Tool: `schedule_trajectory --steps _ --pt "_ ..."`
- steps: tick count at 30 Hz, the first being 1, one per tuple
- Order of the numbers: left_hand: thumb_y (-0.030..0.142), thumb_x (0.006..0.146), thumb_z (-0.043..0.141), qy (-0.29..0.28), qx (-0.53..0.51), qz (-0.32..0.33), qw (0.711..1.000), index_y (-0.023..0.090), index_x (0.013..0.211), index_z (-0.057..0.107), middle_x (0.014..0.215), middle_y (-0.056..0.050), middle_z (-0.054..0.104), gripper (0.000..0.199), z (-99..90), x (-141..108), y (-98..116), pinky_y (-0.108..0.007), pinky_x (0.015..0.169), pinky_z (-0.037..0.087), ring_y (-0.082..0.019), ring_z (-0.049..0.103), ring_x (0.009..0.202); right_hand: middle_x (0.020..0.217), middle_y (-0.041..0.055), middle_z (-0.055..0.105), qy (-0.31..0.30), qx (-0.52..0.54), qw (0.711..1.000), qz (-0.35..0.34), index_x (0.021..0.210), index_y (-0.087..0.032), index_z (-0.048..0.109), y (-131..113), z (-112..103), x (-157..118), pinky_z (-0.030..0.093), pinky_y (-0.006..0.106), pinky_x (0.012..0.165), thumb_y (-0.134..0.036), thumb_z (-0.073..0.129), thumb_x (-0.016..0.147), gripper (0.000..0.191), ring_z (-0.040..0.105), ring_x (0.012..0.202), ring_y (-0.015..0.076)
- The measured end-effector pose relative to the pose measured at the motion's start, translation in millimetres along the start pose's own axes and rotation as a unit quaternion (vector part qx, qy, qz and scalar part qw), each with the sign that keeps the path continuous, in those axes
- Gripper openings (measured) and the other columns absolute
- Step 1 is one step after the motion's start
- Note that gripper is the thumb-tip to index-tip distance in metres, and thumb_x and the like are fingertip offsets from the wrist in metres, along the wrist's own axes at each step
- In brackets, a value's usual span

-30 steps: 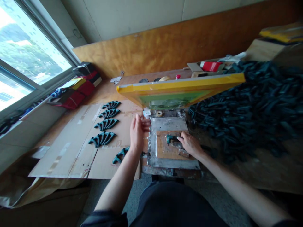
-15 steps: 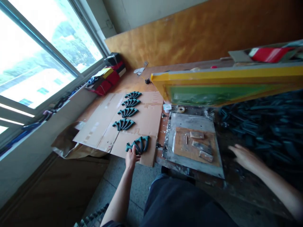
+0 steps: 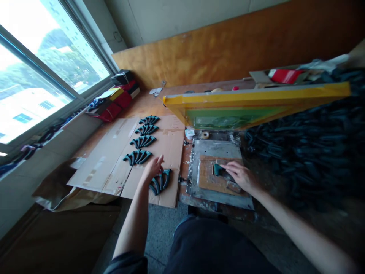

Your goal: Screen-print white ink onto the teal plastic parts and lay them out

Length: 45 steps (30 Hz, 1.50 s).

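Note:
My right hand [image 3: 241, 176] grips a dark green curved plastic handle [image 3: 218, 169] by its near end. The handle's broad end is at the blocks on a brown wooden board [image 3: 205, 179], which lies on a grey metal plate [image 3: 196, 156]. Whether the handle rests on the blocks I cannot tell. My left hand [image 3: 154, 167] is open, fingers apart, over the upper left of the nearest fan of green handles [image 3: 163, 182] and partly hides it. That fan lies on flat cardboard [image 3: 173, 140], with several similar rows [image 3: 138, 156] behind it.
A yellow-edged screen frame [image 3: 256, 95] stands tilted up behind the plate. To the right lies a large heap of dark handles [image 3: 299, 152]. A tape roll [image 3: 205, 135] and a small white tub [image 3: 189, 133] sit near the plate's far edge. Red and black boxes [image 3: 111, 112] stand by the window.
My right hand has come left from beside the heap to the wooden board, now with a handle in it. My left hand has let go of the nearest fan's handle and lifted up and away.

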<state>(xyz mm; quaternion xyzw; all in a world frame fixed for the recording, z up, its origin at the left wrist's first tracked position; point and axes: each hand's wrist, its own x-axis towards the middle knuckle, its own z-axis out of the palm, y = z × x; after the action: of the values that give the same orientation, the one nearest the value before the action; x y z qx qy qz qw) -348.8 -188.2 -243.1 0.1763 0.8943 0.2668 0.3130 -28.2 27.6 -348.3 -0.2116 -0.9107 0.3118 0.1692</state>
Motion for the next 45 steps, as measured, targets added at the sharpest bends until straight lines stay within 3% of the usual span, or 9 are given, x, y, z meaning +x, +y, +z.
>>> schedule_trajectory --steps 5,8,14,18,21,25,33,40,45 --pt "0.069 0.089 0.021 -0.002 -0.314 0.255 0.915 0.019 0.129 0.051 0.069 -0.002 0.066 0.071 15.3 -6 143 -0.019 0.047 0.043 -0.008 0.054 0.046 0.108 0.0112 0.063 -0.038 -0.202 0.978 -0.045 0.121 -0.022 0.065 -15 14 -9 0.049 0.041 0.084 -0.009 0.051 0.080 0.046 0.055 0.097 0.0274" --pt "0.068 0.089 0.023 -0.029 -0.387 0.282 0.877 0.014 0.111 0.062 0.058 -0.002 0.061 0.071 16.7 -27 172 -0.020 0.043 0.040 -0.009 0.050 0.042 0.111 0.0104 0.062 -0.065 -0.216 0.973 -0.045 0.125 -0.026 0.062 -11 1 -14 0.049 0.041 0.082 -0.015 0.053 0.080 0.047 0.056 0.100 0.0278" --pt "0.063 0.085 0.046 -0.059 -0.282 0.163 0.944 0.014 0.107 0.068 0.071 -0.002 0.067 0.058 29.5 -64 75 -0.021 0.050 0.042 -0.011 0.056 0.055 0.096 0.0098 0.066 0.080 -0.140 0.978 0.136 0.117 -0.022 0.064 26 -62 10 0.052 0.040 0.072 -0.040 0.036 0.094 0.041 0.061 0.082 0.0259" --pt "0.054 0.078 0.061 -0.092 -0.181 0.080 0.976 0.018 0.134 0.052 0.068 0.001 0.067 0.067 72.3 -57 4 -0.023 0.057 0.045 -0.015 0.060 0.061 0.126 0.0165 0.050 0.130 -0.147 0.979 0.063 0.132 -0.016 0.050 13 -75 67 0.047 0.043 0.090 -0.046 0.057 0.085 0.056 0.054 0.105 0.0299" --pt "0.048 0.081 0.059 -0.079 -0.119 0.054 0.988 0.022 0.141 0.044 0.074 -0.001 0.070 0.067 98.7 -42 -22 -0.025 0.063 0.048 -0.018 0.064 0.069 0.118 0.0149 0.054 0.028 -0.204 0.978 0.004 0.119 -0.016 0.057 -15 -56 99 0.045 0.041 0.090 -0.032 0.072 0.075 0.049 0.051 0.107 0.0305" --pt "0.045 0.083 0.056 -0.079 -0.092 0.051 0.991 0.024 0.138 0.048 0.084 -0.003 0.073 0.059 107.6 -32 -32 -0.027 0.069 0.049 -0.021 0.066 0.078 0.084 0.0068 0.063 -0.096 -0.217 0.971 -0.019 0.083 -0.018 0.061 -36 -28 81 0.043 0.030 0.073 -0.012 0.059 0.081 0.006 0.056 0.084 0.0216" --pt "0.046 0.082 0.058 -0.080 -0.110 0.049 0.990 0.024 0.131 0.055 0.091 -0.005 0.074 0.054 105.6 -33 -35 -0.029 0.073 0.050 -0.023 0.067 0.084 0.075 0.0038 0.060 -0.162 -0.132 0.952 -0.225 0.075 -0.019 0.060 -39 -49 26 0.037 0.030 0.069 -0.006 0.050 0.081 0.017 0.052 0.075 0.0183" --pt "0.050 0.081 0.058 -0.079 -0.154 0.044 0.984 0.020 0.133 0.053 0.082 -0.005 0.073 0.061 105.5 -35 -34 -0.027 0.066 0.049 -0.021 0.066 0.075 0.089 0.0101 0.065 0.009 -0.176 0.955 -0.240 0.091 -0.013 0.066 -42 -25 8 0.041 0.034 0.076 -0.003 0.042 0.083 0.028 0.054 0.086 0.0219" --pt "0.051 0.078 0.061 -0.085 -0.170 0.032 0.981 0.018 0.133 0.053 0.073 -0.003 0.069 0.065 101.0 -38 -28 -0.023 0.056 0.044 -0.017 0.062 0.066 0.087 0.0067 0.066 -0.046 -0.119 0.970 -0.207 0.097 -0.017 0.066 -40 -37 21 0.044 0.034 0.080 -0.020 0.054 0.088 0.015 0.056 0.084 0.0212"
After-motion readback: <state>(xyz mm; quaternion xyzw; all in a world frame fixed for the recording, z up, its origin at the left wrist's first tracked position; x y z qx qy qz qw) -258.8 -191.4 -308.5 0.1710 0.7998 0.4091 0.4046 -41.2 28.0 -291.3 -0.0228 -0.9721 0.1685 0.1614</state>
